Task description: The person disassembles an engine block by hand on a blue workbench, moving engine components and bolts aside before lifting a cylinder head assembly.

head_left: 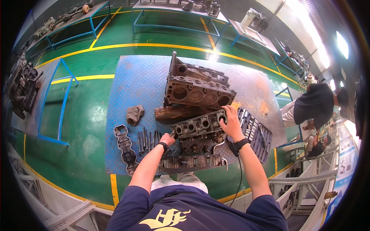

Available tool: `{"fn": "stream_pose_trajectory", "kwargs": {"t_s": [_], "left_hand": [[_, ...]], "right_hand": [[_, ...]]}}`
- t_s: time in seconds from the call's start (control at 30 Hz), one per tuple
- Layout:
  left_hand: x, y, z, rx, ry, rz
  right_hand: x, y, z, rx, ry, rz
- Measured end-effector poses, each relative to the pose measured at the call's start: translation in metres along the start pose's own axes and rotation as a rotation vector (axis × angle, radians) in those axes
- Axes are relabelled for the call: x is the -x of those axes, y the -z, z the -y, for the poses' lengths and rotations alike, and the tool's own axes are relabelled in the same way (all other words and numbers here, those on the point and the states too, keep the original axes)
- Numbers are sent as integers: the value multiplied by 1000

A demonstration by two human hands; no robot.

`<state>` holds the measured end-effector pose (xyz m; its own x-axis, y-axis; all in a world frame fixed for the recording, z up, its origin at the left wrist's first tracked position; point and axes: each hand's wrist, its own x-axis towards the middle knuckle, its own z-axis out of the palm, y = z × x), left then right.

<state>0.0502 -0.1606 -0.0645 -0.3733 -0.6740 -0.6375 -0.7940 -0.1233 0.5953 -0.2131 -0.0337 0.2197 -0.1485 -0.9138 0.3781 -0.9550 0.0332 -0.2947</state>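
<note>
Both hands grip the grimy grey cast-metal cylinder head (198, 127), which rests on a rusty block on the blue chequer-plate platform (135, 81): the left hand (167, 138) is closed round its near-left end, the right hand (230, 122) is clamped over its far-right end. It looks like a lift or a turn just starting; next it wants an even heave from both ends. Behind sits the bigger rust-brown engine block (196, 86) with round bores, a crumpled rag (135, 114) to the left
</note>
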Motion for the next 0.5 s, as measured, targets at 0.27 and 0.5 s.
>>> {"fn": "stream_pose_trajectory", "kwargs": {"t_s": [0.27, 0.5], "left_hand": [[5, 1, -2, 11, -28, 2], [-4, 0, -1, 31, 8, 33]], "right_hand": [[0, 0, 0, 2, 2, -10], [-1, -1, -2, 5, 2, -14]]}}
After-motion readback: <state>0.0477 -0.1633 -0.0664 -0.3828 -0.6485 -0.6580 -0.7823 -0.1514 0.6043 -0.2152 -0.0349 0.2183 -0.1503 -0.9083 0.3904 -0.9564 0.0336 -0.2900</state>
